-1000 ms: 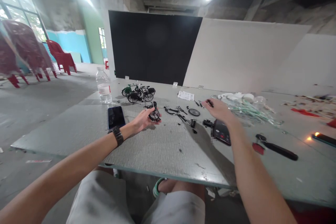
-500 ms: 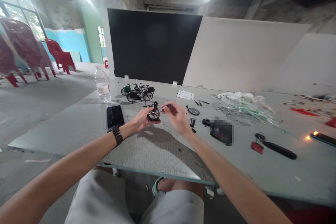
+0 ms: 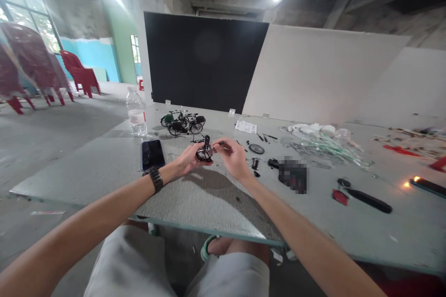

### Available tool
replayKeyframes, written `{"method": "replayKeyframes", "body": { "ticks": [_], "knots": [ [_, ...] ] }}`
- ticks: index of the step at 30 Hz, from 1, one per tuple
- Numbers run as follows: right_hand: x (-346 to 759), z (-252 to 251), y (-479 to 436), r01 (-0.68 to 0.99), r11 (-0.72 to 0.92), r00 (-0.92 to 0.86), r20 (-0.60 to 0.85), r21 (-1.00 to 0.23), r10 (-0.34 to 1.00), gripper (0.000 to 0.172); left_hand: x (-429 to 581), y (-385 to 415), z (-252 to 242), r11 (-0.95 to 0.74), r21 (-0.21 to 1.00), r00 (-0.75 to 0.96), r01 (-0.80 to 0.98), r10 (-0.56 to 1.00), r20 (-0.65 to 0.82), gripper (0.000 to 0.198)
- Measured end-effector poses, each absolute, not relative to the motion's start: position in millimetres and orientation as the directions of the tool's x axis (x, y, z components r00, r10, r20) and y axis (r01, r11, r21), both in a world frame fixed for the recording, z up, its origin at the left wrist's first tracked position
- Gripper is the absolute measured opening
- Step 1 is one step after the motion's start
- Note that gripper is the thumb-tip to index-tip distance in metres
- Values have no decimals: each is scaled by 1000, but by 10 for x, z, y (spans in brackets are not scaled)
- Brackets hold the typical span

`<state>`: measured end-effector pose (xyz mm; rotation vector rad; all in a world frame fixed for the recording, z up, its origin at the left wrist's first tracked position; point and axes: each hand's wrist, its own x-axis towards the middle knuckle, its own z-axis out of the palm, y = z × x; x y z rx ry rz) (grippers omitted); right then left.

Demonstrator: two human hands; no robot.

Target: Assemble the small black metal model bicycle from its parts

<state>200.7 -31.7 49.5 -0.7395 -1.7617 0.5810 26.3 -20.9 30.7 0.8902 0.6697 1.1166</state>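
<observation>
The left hand point(image 3: 190, 159) holds the small wheel assembly point(image 3: 204, 152) just above the table point(image 3: 104, 177), its grip closed with the thumb on the near side and the fingers underneath. This probably steadies so light a piece and leaves its right side free to work on. The spoked wheel stands roughly upright at the fingertip end of that grip, well out from the palm.

From the right of the wheel assembly comes the right hand point(image 3: 232, 156), its grip drawn to a tight pinch on a slim dark piece point(image 3: 220, 143) — a hold that seems meant for fine aim. Whether its tip touches the wheel is too small to tell.

Miniature bicycles point(image 3: 183, 125) stand beyond the wheel assembly, a phone point(image 3: 152, 155) lies to its left, and a loose wheel point(image 3: 256, 148) and small black parts point(image 3: 255, 164) lie to its right — likely set there for easy reach.
</observation>
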Motion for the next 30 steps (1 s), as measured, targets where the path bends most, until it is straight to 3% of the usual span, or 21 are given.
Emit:
{"method": "replayKeyframes", "body": {
  "ticks": [30],
  "knots": [
    [1974, 495, -334, 304, 768, -184, 756, -564, 628, 24, 269, -190, 280, 178, 886, 333, -429, 943, -29, 30]
  ]
}}
